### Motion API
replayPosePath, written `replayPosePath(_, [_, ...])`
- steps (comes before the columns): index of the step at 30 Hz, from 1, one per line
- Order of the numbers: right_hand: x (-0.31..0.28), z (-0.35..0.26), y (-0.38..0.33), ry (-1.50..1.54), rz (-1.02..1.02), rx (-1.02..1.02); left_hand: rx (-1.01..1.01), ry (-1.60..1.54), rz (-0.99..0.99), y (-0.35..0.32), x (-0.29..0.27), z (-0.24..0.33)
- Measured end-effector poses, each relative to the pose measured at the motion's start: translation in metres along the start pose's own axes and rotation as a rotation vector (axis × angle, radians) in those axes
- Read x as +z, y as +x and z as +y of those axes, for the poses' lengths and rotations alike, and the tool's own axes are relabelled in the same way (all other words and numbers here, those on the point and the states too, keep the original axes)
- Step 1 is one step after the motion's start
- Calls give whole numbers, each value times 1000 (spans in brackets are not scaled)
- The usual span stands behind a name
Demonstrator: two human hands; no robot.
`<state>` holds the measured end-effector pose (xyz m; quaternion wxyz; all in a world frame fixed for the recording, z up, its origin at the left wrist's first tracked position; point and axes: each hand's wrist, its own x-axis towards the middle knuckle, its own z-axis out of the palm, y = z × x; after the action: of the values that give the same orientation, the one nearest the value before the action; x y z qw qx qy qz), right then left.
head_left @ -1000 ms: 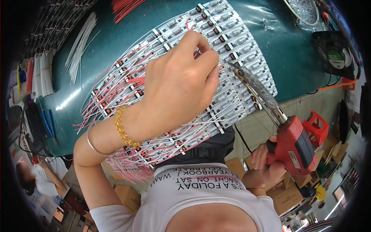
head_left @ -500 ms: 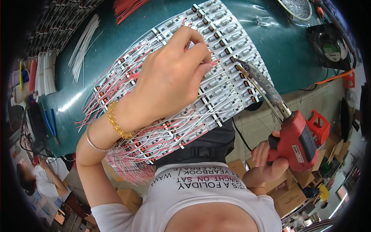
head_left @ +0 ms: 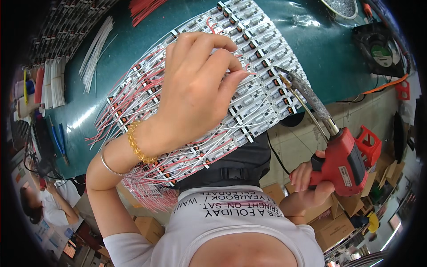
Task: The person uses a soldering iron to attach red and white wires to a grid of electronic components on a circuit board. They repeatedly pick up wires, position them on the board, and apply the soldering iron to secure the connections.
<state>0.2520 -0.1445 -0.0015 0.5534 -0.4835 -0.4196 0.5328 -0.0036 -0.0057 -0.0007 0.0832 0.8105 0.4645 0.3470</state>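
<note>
A wide panel of small circuit boards (head_left: 267, 42), joined in rows, lies at the table's front edge. Red and white wires (head_left: 133, 104) trail from it toward the left. My left hand (head_left: 189, 89) hovers over the middle of the panel, its thumb and index finger pinched on a thin red wire (head_left: 251, 73). My right hand (head_left: 307, 184) grips a red soldering gun (head_left: 340, 164) by its handle. The gun's dark tip and its thin feed tube (head_left: 309, 109) point up and left, close above the boards, just right of my left fingertips. Whether the tip touches them I cannot tell.
Bundles of white wires (head_left: 95, 51) and red wires (head_left: 144, 9) lie on the green table (head_left: 75, 129). Blue-handled pliers (head_left: 58, 140) are at left. A round bowl (head_left: 342, 6) and a black fan (head_left: 378, 51) stand back right. Cardboard boxes (head_left: 331, 227) sit on the floor.
The gun's tip has shifted slightly right. My left hand's fingers have spread a little, with the thumb and index finger still near the same boards. The panel has slid slightly.
</note>
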Motion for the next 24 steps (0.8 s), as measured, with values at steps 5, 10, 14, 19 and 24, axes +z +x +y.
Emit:
replayPosePath(5, [3,-3,1,-63,-37,66,-40,35,-48,-3,9,6])
replayPosePath(10, [3,-1,-1,-103,-14,89,-42,25,-43,-3,9,4])
replayPosePath(14, [3,0,-1,-88,-25,97,-40,23,-49,-2,9,3])
replayPosePath(19, [8,0,-2,-122,30,95,-51,53,-45,-1,10,6])
replayPosePath(24, [8,-1,-6,-148,78,54,-50,48,-50,-2,10,5])
